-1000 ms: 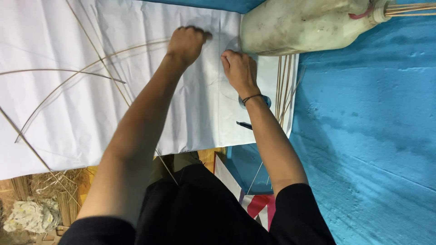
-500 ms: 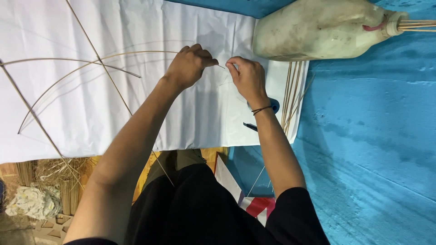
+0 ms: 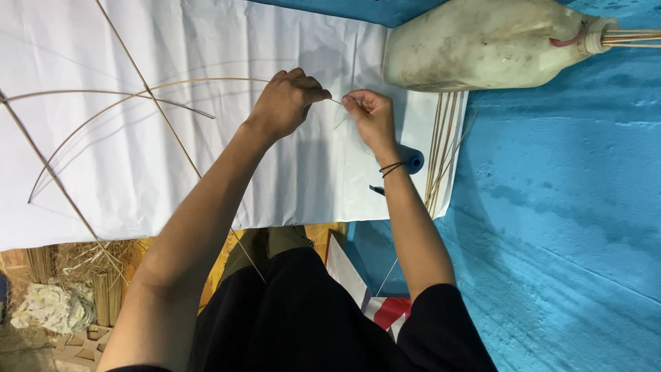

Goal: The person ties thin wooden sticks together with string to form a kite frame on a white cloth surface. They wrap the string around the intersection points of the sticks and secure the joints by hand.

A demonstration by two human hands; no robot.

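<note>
Two hands at work over a white paper sheet (image 3: 206,158) spread on a blue surface (image 3: 551,227).

Item 1: left hand (image 3: 288,103), fingers curled shut, pinching the end of a thin curved bamboo strip (image 3: 131,100). The strip arcs away from this hand to the left across the sheet and down to its lower left part.

Item 2: right hand (image 3: 370,117), fingers closed in a pinch just beside the left hand; a fine thread or sliver (image 3: 336,101) spans the small gap between the two hands. What exactly it is cannot be told. A dark band sits on the right wrist.

Item 3: straight bamboo stick (image 3: 148,96), lying diagonally on the sheet, crossing the curved strip left of the left hand.

Item 4: second curved strip (image 3: 103,93), lying on the sheet further left, well apart from both hands.

Item 5: bundle of straight sticks (image 3: 441,145), at the sheet's right edge, near the right wrist.

Item 6: blue spool (image 3: 413,162), just beside the right wrist.

Item 7: large dirty plastic bottle (image 3: 482,45), lying on its side beyond the right hand, sticks protruding from its neck.
</note>
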